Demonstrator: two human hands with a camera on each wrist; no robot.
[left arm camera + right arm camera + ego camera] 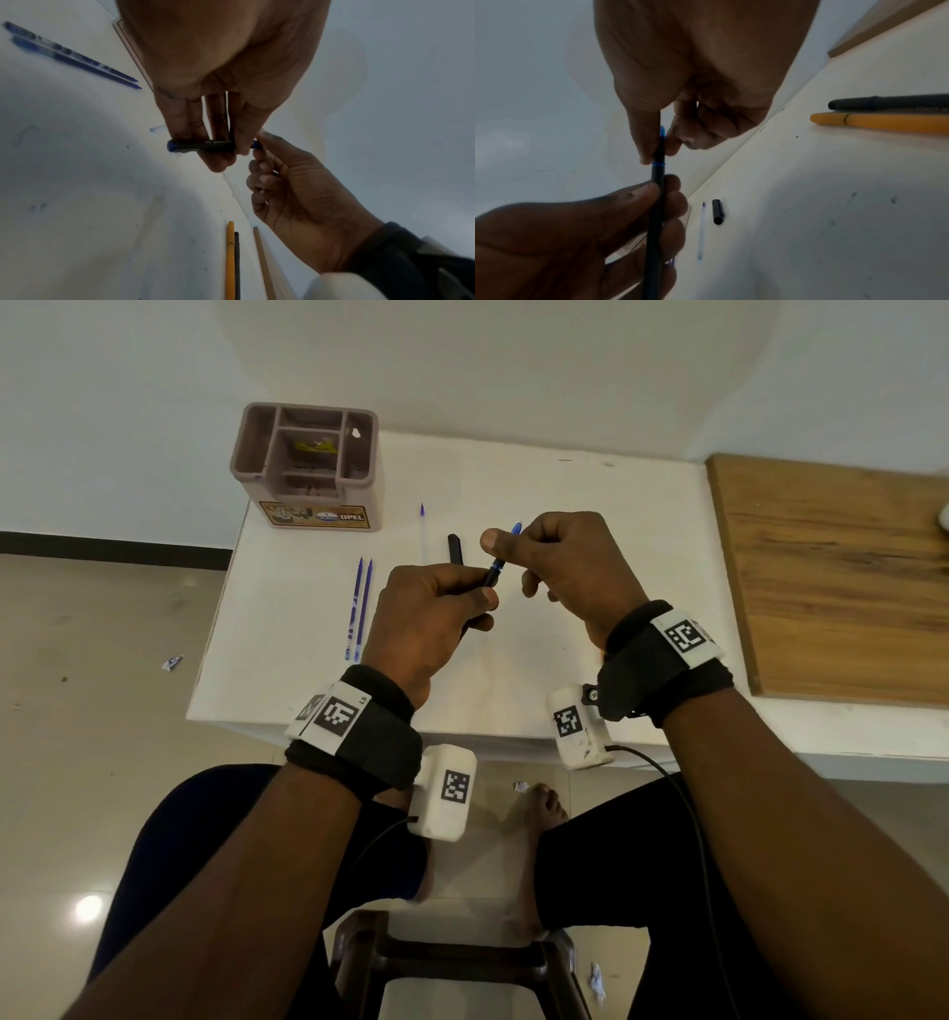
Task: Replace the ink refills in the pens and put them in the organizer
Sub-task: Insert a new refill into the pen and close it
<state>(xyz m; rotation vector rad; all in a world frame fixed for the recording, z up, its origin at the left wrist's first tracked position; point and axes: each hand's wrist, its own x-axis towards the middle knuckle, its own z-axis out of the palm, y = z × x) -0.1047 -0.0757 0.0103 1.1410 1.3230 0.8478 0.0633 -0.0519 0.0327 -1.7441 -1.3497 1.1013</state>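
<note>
Both hands hold one black pen point(492, 577) above the white table point(590, 516). My left hand point(436, 613) grips the black barrel point(655, 203). My right hand point(554, 557) pinches the pen's front section with its blue tip point(516, 527) between thumb and forefinger. A thin blue ring point(658, 163) shows at the joint between the two parts. The black cap point(455, 548) lies on the table behind the hands. Two blue refills point(358, 608) lie side by side at the left. A clear, nearly used-up refill point(422, 531) lies near the cap. The brown organizer point(308, 464) stands at the back left.
A yellow pen point(885, 121) and a black pen point(890, 102) lie together on the table under my right wrist. A wooden board point(847, 577) covers the right side. The table's front edge is close to my wrists. Paper scraps lie on the floor.
</note>
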